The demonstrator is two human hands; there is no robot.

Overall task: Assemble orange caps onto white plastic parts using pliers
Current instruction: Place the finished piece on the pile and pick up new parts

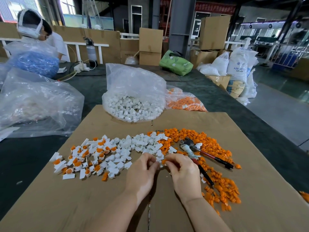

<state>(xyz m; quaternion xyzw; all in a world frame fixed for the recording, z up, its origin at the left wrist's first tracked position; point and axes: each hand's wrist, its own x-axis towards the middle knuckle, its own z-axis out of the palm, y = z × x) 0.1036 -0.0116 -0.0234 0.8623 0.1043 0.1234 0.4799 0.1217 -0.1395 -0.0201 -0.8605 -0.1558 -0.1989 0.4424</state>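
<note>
My left hand [142, 171] pinches a small white plastic part [159, 159] just above the cardboard sheet [83, 206]. My right hand [182, 171] pinches an orange cap [164, 161] right beside that part, the two touching. Loose white parts [142, 144] lie in a heap beyond my hands. Orange caps [220, 185] spread in a band on the right. White parts with orange caps fitted [83, 156] lie to the left. The pliers [199, 153], red and black handled, lie on the caps just right of my right hand.
A clear bag of white parts [133, 101] stands at the cardboard's far edge, with a bag of orange caps [184, 101] to its right. A crumpled clear bag [36, 104] lies at the left. A person [38, 30] works at the far left. The table edge runs along the right.
</note>
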